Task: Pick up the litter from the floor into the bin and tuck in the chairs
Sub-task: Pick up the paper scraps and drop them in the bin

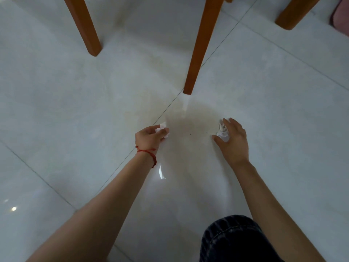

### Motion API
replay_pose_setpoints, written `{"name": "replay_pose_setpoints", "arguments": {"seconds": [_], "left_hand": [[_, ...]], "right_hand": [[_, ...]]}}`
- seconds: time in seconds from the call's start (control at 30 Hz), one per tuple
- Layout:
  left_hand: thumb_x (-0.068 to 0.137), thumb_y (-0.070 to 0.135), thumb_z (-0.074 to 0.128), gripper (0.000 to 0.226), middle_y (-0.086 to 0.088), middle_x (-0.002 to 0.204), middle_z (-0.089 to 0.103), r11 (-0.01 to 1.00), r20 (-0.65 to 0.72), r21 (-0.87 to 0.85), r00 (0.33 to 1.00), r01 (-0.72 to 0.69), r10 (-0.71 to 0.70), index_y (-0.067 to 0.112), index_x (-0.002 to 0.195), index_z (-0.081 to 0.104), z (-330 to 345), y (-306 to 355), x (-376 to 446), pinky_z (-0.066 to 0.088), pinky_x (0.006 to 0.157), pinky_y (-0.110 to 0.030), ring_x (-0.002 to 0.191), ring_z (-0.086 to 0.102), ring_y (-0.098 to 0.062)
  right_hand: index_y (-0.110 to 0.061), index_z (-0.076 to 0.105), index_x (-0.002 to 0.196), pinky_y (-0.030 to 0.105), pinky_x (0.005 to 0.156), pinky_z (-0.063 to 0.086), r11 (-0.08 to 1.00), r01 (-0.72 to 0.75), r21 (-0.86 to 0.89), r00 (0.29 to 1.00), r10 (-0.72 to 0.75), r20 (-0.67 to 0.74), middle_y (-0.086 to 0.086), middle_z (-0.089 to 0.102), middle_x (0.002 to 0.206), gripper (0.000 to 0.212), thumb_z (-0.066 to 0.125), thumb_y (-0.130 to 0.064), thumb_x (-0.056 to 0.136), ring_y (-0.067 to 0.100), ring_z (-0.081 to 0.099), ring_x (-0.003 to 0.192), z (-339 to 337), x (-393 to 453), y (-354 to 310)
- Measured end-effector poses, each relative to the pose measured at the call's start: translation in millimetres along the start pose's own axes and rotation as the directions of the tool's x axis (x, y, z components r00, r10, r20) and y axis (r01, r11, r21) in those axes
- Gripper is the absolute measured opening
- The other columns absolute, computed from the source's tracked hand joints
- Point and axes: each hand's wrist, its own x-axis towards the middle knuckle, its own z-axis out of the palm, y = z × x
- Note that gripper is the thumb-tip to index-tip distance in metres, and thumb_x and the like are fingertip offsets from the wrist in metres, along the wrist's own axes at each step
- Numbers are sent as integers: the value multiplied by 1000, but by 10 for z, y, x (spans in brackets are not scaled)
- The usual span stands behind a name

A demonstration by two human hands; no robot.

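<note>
Left hand was curled tight on a crumpled white paper scrap – mostly hidden in the fingers, shape and axis unreadable. Red string bracelet sat on that wrist. Glossy pale tile floor; wooden chair legs cut off at top. Right hand, fingers spread apart, cupped over a second crumpled paper wad on the floor – grip unclear. Dark denim knee at bottom.

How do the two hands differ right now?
The left hand has its fingers curled round a paper scrap; the right hand spreads its fingers over a crumpled tissue, not yet closed on it. The left wrist bears a red string; the right is bare. Both reach low to the floor.
</note>
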Motion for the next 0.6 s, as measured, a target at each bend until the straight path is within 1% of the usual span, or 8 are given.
{"name": "replay_pose_setpoints", "arguments": {"seconds": [0.07, 0.13, 0.23, 0.27, 0.37, 0.4, 0.5, 0.6], "left_hand": [[68, 2, 73, 14, 2, 67, 65, 1000, -13, 22, 1000, -2, 2, 11, 79, 69, -26, -30, -3, 53, 59, -13, 48, 61, 1], [68, 3, 73, 15, 0, 67, 64, 999, -22, 49, 1000, -7, 8, 9, 81, 70, -62, -56, 10, 51, 57, -11, 50, 61, -1], [68, 4, 74, 19, 0, 71, 66, 997, -17, 75, 1000, -20, 22, 8, 86, 71, -83, -87, 15, 53, 72, -22, 66, 62, -12], [67, 4, 74, 19, 1, 71, 66, 996, -18, 80, 999, -33, 35, 10, 85, 71, -80, -96, 5, 53, 72, -21, 66, 62, -11], [66, 4, 75, 19, 1, 67, 66, 994, -25, 78, 997, -71, 73, 9, 84, 71, -66, -120, -24, 48, 57, -7, 52, 60, 3], [66, 3, 74, 19, 2, 66, 66, 994, -25, 76, 997, -76, 78, 9, 84, 71, -67, -122, -27, 47, 55, -6, 50, 58, 5], [66, 2, 74, 17, 13, 53, 66, 995, -4, 58, 997, -79, 80, 14, 76, 71, -81, -123, -24, 46, 54, -5, 50, 59, 6], [66, 0, 74, 19, 17, 49, 65, 995, 20, 55, 996, -85, 84, 18, 73, 69, -96, -114, -46, 47, 55, -6, 51, 60, 5]], "right_hand": [[-12, 56, 121, 36, 86, 45, 999, 32, -15, 999, -32, -28, 11, 49, 130, 40, 65, -13, 81, 28, 39, 120, 64, 23, 1], [-7, 62, 109, 29, 74, 40, 999, 43, 8, 996, -42, -80, 13, 54, 116, 29, 61, -2, 81, 29, 45, 109, 117, 19, 15], [-4, 67, 101, 18, 72, 34, 998, 44, 35, 992, -39, -123, 17, 57, 105, 21, 60, 1, 82, 30, 53, 96, 180, -7, 26], [-4, 69, 99, 16, 71, 36, 997, 39, 73, 991, -29, -133, 17, 59, 102, 18, 61, -1, 83, 28, 55, 91, 202, -21, 15], [-6, 72, 94, 2, 70, 38, 959, -49, 280, 984, 94, -149, 11, 63, 98, 15, 67, -7, 80, 9, 57, 74, 241, -88, -48], [-8, 72, 93, 1, 69, 38, 939, -87, 332, 980, 140, -138, 7, 63, 97, 15, 68, -9, 79, 2, 55, 72, 248, -118, -63], [-13, 73, 91, 4, 69, 41, 896, -135, 423, 974, 198, -109, -1, 63, 92, 14, 69, -10, 78, -6, 56, 71, 266, -213, -82], [-14, 73, 91, 4, 69, 42, 867, -173, 468, 967, 239, -86, -2, 63, 91, 14, 70, -10, 77, -8, 57, 72, 260, -290, -109]]}}
